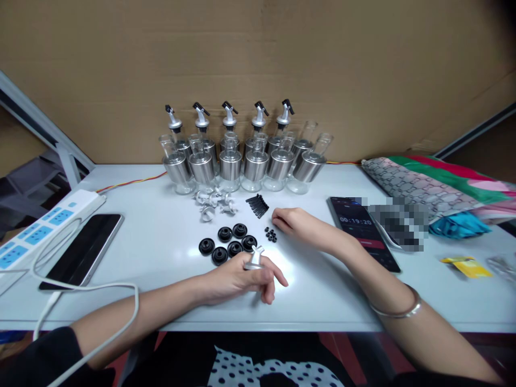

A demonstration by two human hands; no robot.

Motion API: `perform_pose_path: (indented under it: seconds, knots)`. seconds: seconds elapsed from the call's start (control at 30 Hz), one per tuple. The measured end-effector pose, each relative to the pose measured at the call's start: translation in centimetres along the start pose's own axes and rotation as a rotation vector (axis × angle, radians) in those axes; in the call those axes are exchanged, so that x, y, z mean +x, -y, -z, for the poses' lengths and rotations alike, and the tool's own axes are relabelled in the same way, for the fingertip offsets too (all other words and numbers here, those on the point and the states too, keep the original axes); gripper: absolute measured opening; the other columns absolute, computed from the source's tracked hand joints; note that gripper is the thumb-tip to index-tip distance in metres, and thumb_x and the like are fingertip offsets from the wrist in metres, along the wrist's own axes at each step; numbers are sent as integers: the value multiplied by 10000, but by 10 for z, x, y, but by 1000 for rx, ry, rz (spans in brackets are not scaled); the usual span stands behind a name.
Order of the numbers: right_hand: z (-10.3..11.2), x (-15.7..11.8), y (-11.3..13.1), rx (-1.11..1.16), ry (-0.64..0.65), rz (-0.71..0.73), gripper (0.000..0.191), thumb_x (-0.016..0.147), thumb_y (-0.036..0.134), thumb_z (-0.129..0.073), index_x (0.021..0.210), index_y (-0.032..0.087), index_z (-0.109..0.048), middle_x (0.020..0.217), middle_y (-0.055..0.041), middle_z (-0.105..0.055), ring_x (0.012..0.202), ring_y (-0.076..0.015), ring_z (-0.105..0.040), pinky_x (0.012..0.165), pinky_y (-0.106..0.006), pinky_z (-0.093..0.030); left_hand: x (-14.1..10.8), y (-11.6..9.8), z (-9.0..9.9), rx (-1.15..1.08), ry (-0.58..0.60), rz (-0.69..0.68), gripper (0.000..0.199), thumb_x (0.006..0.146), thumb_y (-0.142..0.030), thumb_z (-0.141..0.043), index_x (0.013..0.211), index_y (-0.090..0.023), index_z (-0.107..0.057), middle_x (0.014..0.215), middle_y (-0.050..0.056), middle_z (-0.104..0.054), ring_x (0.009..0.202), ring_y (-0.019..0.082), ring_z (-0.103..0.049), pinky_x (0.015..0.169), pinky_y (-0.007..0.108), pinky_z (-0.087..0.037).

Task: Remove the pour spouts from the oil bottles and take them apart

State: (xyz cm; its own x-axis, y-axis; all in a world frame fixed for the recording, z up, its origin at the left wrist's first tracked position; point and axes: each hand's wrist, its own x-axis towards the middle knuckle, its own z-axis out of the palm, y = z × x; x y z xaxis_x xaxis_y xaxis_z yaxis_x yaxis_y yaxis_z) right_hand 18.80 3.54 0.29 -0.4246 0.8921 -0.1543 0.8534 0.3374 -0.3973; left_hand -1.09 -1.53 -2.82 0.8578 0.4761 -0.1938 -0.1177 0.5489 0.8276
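My left hand (245,277) is closed on a silver-grey pourer spout (255,258), held upright between thumb and fingers near the table's front. Just behind it lie several round black stoppers (224,234). My right hand (292,223) rests on the table with its fingers curled together; whatever may be in them is hidden. Close to its fingertips are several tiny black caps (271,234), and a little beyond sits a fan of black levers (257,205). Loose silver-grey spouts (213,203) form a pile left of the levers.
Glass-and-steel bottles (230,164) stand in two rows at the back; several rear ones carry pourers (229,114). On the left are a power strip (40,234), a phone (83,250) and a white cable (135,306) crossing my left forearm. A timer phone (363,231) and bags (439,185) lie right.
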Motion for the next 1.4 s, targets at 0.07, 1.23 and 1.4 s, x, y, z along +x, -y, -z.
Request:
perform_pose_path:
  seconds: [0.07,1.23,1.4]
  knots:
    - [-2,1,-2,-1,-15,41,229,902,131,-393,766,158,-576,712,-36,-600,624,-137,-512,631,-248,-385,0,0,0,-6,3,2,498,671,-580,-710,837,-113,-662,587,-3,-591,622,114,-549,669,255,-395]
    - [-1,0,-8,97,-4,216,378,781,-15,-376,932,160,-675,939,-68,-676,872,-167,-625,801,-298,-489,0,-1,0,-2,-4,36,471,666,-567,-725,793,-117,-674,576,-3,-594,611,115,-543,655,255,-381]
    - [-3,-1,-5,114,-5,225,399,779,-24,-369,966,155,-672,969,-77,-666,905,-172,-620,828,-311,-487,0,-1,0,-1,-8,36,473,671,-568,-721,792,-113,-672,578,-2,-597,608,114,-548,658,253,-387]
